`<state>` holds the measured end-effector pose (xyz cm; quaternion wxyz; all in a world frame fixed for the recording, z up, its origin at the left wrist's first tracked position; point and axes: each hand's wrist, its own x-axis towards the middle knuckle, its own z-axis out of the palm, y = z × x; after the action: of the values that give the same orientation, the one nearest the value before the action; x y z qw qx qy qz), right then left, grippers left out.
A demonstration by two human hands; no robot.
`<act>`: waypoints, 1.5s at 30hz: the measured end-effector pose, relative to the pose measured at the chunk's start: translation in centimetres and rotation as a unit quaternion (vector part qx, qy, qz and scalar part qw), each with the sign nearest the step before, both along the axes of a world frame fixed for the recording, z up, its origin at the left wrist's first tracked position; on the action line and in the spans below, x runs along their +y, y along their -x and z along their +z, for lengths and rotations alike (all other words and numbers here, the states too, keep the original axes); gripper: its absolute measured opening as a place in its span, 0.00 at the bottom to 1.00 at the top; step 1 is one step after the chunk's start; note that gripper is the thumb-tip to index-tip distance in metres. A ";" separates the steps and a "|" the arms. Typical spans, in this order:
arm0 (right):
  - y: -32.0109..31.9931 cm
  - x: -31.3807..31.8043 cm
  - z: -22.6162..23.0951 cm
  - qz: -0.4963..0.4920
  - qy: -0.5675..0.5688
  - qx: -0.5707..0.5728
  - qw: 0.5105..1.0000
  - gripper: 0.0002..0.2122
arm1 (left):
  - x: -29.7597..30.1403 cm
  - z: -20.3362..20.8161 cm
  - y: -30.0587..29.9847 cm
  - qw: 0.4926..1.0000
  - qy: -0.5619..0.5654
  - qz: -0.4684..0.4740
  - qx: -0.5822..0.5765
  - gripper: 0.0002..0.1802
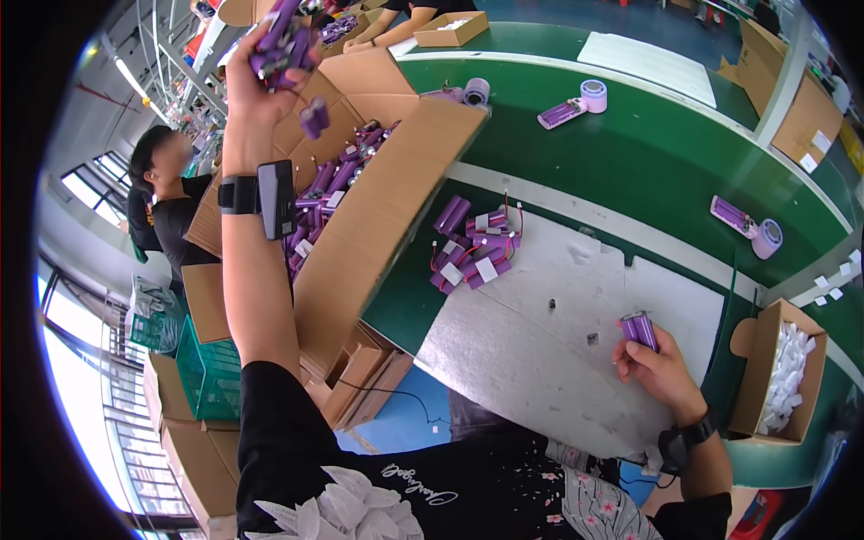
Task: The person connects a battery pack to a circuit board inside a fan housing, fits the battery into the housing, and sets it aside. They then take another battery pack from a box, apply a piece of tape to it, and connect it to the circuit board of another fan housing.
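My left hand [247, 97] is raised at the upper left, its fingers closed around a clump of purple battery packs [286, 52]. One purple pack [315, 119] hangs or drops just below that hand, over the open cardboard box [387, 211] full of similar packs [335, 184]. On the right, my right hand [661, 364] grips a single purple battery pack [638, 330] between thumb and fingers, above the pale worn board [540, 333]. At the board's far left corner lies a small pile of purple packs [477, 247] with white labels and red wires.
A cardboard box of white pieces [785, 378] stands at the right. Beyond the board, the green bench [531, 162] bears purple flat parts beside round ones [767, 238]. A green crate [205, 373] sits at the left. A person [166, 198] is at the left; another's arms show at the top.
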<state>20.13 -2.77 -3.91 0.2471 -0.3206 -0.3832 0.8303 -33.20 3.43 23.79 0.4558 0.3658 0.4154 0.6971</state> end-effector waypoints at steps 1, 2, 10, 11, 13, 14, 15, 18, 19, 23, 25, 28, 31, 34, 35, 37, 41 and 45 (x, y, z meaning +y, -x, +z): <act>0.0 -0.1 0.0 0.000 0.003 -0.001 1.000 0.19 | 0.0 0.7 -1.2 0.998 -0.014 -0.052 0.030 0.27; -0.1 0.0 0.1 -0.004 0.000 -0.001 1.000 0.19 | 0.5 0.9 -2.6 0.992 -0.029 -0.107 0.058 0.29; 0.3 0.2 -0.3 -0.005 -0.011 0.002 1.000 0.19 | 0.4 -10.8 -17.0 0.959 0.162 -0.174 0.152 0.22; 0.4 0.2 -0.4 -0.001 -0.011 0.003 1.000 0.19 | 0.3 -13.4 -17.2 0.946 0.200 -0.191 0.166 0.22; 0.5 0.2 -0.2 -0.001 -0.015 0.003 1.000 0.19 | -0.5 -17.0 -17.6 0.915 0.254 -0.197 0.242 0.23; 0.6 0.1 -0.2 0.000 -0.013 0.001 1.000 0.19 | -0.9 -18.3 -17.5 0.914 0.254 -0.201 0.243 0.23; 0.6 0.0 -0.2 0.002 -0.011 -0.002 1.000 0.19 | -1.3 -19.4 -17.2 0.878 0.193 -0.166 0.407 0.23; 0.5 -0.4 -0.1 0.003 -0.002 -0.005 1.000 0.19 | -2.8 -20.6 -17.6 0.722 0.058 -0.081 0.685 0.24; 0.4 -0.4 0.0 0.002 -0.001 -0.004 1.000 0.20 | -3.2 -20.8 -17.9 0.702 0.047 -0.080 0.706 0.25; 0.3 -0.3 0.4 0.005 0.003 0.001 1.000 0.18 | -3.7 -20.6 -18.1 0.654 0.045 -0.083 0.750 0.28; 0.2 -0.3 0.6 0.008 0.003 0.003 1.000 0.18 | -3.6 -20.5 -17.9 0.635 0.075 -0.092 0.764 0.30; 0.1 -0.3 0.6 0.012 -0.005 -0.001 1.000 0.18 | -3.5 -20.6 -17.9 0.586 0.063 -0.105 0.801 0.33; 0.2 -0.3 0.6 0.013 -0.007 -0.001 1.000 0.18 | -3.4 -20.5 -17.9 0.563 0.076 -0.137 0.811 0.37; 0.1 -0.3 0.6 0.011 -0.013 -0.006 1.000 0.18 | -3.3 -20.8 -18.0 0.571 0.108 -0.192 0.791 0.40; 0.1 -0.3 0.6 0.011 -0.018 -0.008 1.000 0.17 | -3.4 -20.9 -17.8 0.564 0.091 -0.185 0.799 0.43; 0.1 -0.3 0.5 0.011 -0.023 -0.010 1.000 0.17 | -3.6 -21.4 -17.4 0.550 0.058 -0.169 0.816 0.47; 0.2 -0.4 0.5 0.008 -0.026 -0.010 1.000 0.17 | -3.8 -21.9 -17.2 0.510 -0.031 -0.126 0.851 0.51; 0.5 -0.4 0.4 0.012 -0.024 -0.007 1.000 0.17 | -4.2 -19.9 -17.6 0.479 -0.067 -0.109 0.868 0.49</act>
<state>19.61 -3.14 -3.52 0.2424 -0.3159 -0.4086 0.8213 -15.61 -0.75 3.93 -0.0907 0.8566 0.5080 -0.0053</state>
